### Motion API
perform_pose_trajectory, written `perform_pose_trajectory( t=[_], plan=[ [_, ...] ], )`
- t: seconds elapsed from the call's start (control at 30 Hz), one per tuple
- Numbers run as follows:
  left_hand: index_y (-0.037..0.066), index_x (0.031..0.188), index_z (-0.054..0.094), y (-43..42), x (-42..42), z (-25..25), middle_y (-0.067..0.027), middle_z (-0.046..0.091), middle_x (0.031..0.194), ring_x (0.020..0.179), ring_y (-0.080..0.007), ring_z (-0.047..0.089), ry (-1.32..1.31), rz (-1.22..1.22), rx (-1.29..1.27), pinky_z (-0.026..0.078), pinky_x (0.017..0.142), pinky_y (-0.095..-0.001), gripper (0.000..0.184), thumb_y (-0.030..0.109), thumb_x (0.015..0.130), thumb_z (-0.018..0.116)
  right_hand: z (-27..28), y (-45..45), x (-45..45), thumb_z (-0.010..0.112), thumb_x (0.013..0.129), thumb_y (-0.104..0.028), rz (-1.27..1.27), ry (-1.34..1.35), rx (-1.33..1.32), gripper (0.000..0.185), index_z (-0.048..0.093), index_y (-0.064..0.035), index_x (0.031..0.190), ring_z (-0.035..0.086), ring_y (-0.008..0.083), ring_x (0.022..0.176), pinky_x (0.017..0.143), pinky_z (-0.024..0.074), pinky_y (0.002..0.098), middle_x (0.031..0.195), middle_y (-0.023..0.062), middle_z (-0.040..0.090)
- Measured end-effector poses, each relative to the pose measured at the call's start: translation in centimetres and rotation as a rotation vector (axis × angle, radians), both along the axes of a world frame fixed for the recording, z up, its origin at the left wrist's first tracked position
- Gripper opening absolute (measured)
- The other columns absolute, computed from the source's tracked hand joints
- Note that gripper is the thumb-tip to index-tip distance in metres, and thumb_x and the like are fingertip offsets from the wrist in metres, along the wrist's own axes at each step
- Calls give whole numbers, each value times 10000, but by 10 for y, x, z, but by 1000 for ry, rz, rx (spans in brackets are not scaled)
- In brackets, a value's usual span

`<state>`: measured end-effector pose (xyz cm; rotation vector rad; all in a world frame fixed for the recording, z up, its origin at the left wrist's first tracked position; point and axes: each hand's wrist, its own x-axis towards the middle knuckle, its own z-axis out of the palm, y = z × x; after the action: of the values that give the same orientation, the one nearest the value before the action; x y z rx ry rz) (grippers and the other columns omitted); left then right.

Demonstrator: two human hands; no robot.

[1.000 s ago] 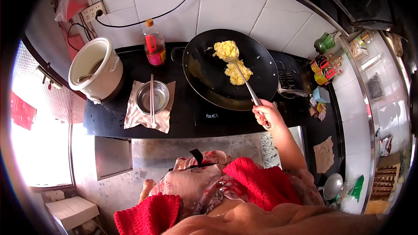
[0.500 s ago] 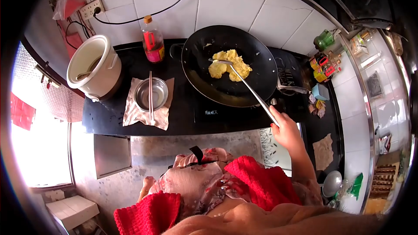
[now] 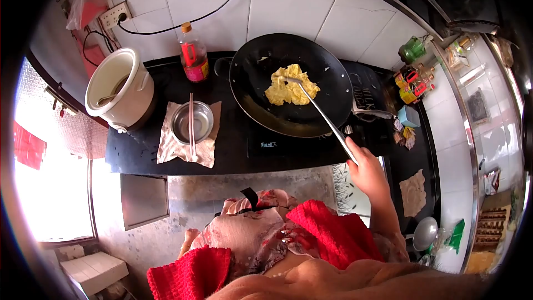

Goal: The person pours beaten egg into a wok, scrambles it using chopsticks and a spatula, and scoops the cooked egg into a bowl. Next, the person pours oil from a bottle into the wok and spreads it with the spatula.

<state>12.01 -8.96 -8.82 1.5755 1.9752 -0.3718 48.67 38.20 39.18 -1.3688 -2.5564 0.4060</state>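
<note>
My right hand (image 3: 367, 171) is closed round the handle of a long metal spatula (image 3: 327, 119). The spatula's head rests against yellow scrambled egg (image 3: 290, 93) in the middle of a black wok (image 3: 252, 97), and the egg partly hides it. Down by my left side, beside the red cloth, part of my left hand (image 3: 189, 239) shows at the edge of my clothes. Its fingers are too small and hidden to make out.
Left of the wok, a metal bowl (image 3: 204, 118) with chopsticks (image 3: 192, 133) across it sits on a cloth (image 3: 166, 144). Behind are a sauce bottle (image 3: 194, 58) and a white pot (image 3: 130, 103). More bottles (image 3: 413, 80) and a blue box (image 3: 408, 116) stand right.
The spatula head has moved slightly right across the egg. The egg, earlier with a gap at its lower edge, now lies as one more joined mass. My left hand stays low.
</note>
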Motion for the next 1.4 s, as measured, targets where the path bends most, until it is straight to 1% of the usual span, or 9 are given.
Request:
perform_pose_trajectory(
  t=[0.17,0.33,0.57,0.7,0.83,1.0,1.13,1.23,1.4],
  plan=[
    [155,692,691,14,-4,14,-83,674,780,730,-280,662,-1,1,8,533,624,-404,174,279,723,574,-41,18,-22,581,777,-50,44,-105,10,551,428,-73,1305,589,364,745,659,487,430,874,186,566],
    [154,694,686,12,-9,7,-79,667,752,704,-271,658,-72,22,246,528,593,-402,165,277,718,579,-27,16,-6,594,771,-49,54,-2,-15,580,424,-102,1323,591,365,756,659,487,429,872,180,567],
    [133,667,669,16,-3,12,-83,664,727,680,-275,658,16,-23,121,528,562,-392,170,265,716,574,-70,42,-12,598,771,-58,-35,-11,86,568,423,-92,1311,587,379,761,665,489,444,875,196,564],
    [124,654,661,17,-4,9,-85,663,717,668,-277,658,39,-35,98,528,547,-389,173,258,717,570,-58,34,0,606,755,-33,72,143,17,573,449,-91,1302,592,379,785,688,487,431,900,206,585],
    [115,641,652,19,-2,8,-88,662,707,655,-279,658,57,-42,95,528,533,-385,178,251,717,567,-56,44,16,629,738,-9,-61,305,-13,561,484,-86,1275,596,381,813,699,492,408,912,208,599],
    [119,645,651,24,-1,6,-91,665,715,672,-276,664,73,-69,106,532,544,-389,175,241,730,559,-62,60,37,631,734,3,-133,242,93,551,483,-45,1262,597,381,917,787,493,394,1035,226,605],
    [121,651,653,22,1,2,-91,666,725,684,-268,666,45,-48,126,534,564,-387,176,243,733,558,-69,54,38,634,729,4,-103,328,-182,556,486,-50,1262,610,352,938,793,498,365,1036,215,611],
    [122,654,655,24,1,5,-87,666,724,669,-262,665,59,-76,97,533,569,-385,176,241,735,554,-69,55,21,638,731,-5,-4,375,-142,549,491,-51,1258,612,353,917,776,501,362,1025,213,614],
    [126,652,654,22,1,11,-76,661,697,647,-252,659,55,-125,142,526,551,-385,175,234,740,550,-73,84,-24,610,758,-52,62,172,114,540,468,-97,1277,590,389,771,676,487,442,870,208,584]
  ],
)
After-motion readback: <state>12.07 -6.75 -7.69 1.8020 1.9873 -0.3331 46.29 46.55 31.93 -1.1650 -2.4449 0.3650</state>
